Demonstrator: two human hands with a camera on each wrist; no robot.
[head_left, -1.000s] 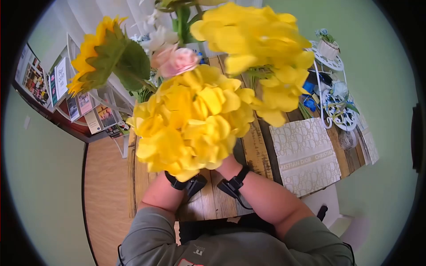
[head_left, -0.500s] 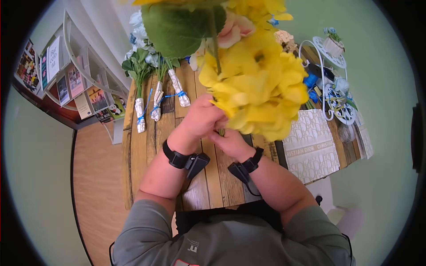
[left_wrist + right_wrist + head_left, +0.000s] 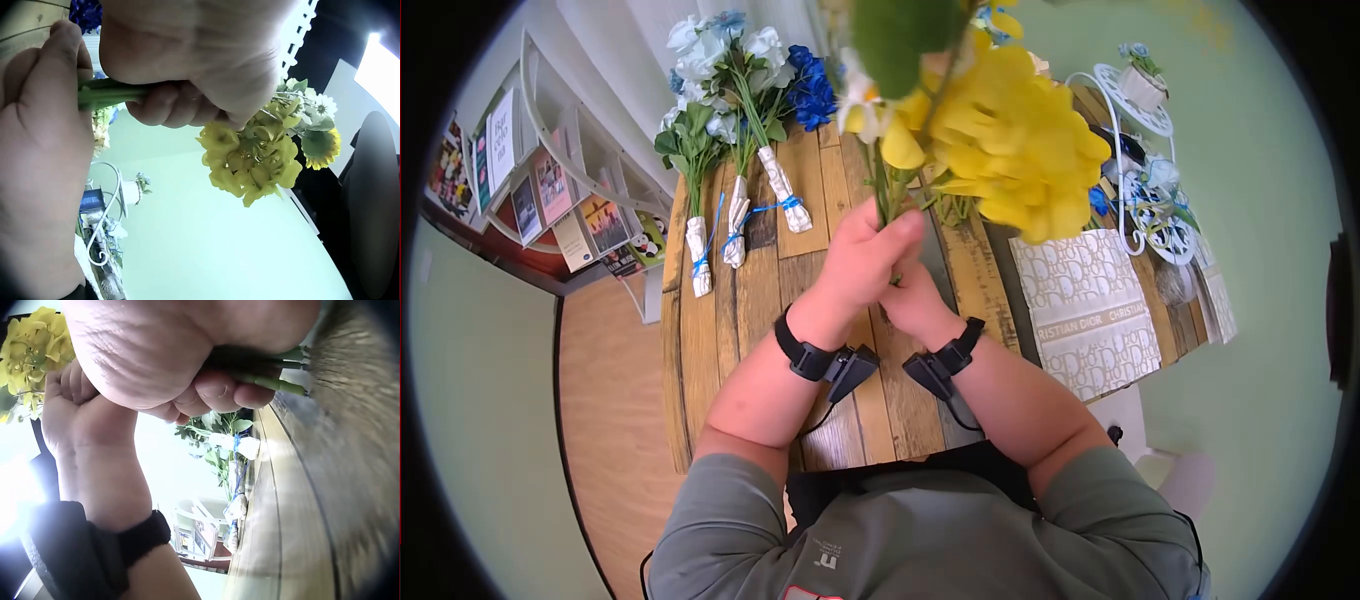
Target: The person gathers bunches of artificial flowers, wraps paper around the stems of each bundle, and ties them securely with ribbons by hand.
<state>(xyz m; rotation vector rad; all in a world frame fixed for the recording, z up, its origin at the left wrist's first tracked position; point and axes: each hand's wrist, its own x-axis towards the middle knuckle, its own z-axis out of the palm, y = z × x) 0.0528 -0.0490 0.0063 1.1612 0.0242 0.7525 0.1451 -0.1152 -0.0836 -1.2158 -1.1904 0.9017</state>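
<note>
Both hands grip one bundle of flowers by its green stems. My left hand holds it higher, just below the blooms, fingers curled round the stems. Directly beneath, my right hand grips the lower stems; their cut ends stick out past its fingers in the right wrist view. In the head view a large yellow hydrangea leans right, with a green leaf close to the camera. A sunflower and white daisies show in the left wrist view.
Several wrapped bouquets tied with blue ribbon lie at the back left of the wooden table. A patterned cream sheet lies right. Beyond it stands a white scrolled metal stand. A magazine rack is at the left.
The bundle has risen and swung toward the upper right, uncovering both hands and the wrapped bouquets. Both hands keep hold of the stems; the left now wraps them higher up.
</note>
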